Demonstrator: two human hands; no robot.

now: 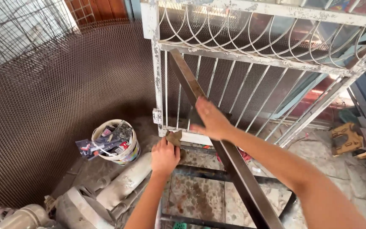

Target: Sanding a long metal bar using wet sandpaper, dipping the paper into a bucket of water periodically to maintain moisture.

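Note:
A white, flaking metal window grille (pixel 250 59) leans upright in front of me. A long dark steel angle bar (pixel 183 72) runs diagonally from the grille's upper left down past my right arm. My right hand (pixel 210 121) rests flat on this bar, fingers stretched out. My left hand (pixel 164 156) is closed on a small brown scrap, sandpaper or cloth (pixel 174 138), pressed against the grille's lower left corner. A dark metal frame (pixel 200 174) lies below both hands.
A bucket (pixel 119 154) stuffed with tools and packets stands at the left on the concrete floor. Brown expanded-metal mesh (pixel 64 97) curves behind it. Grey pipes (pixel 119 186) lie at the lower left. A tan wooden piece (pixel 346 138) sits at the right.

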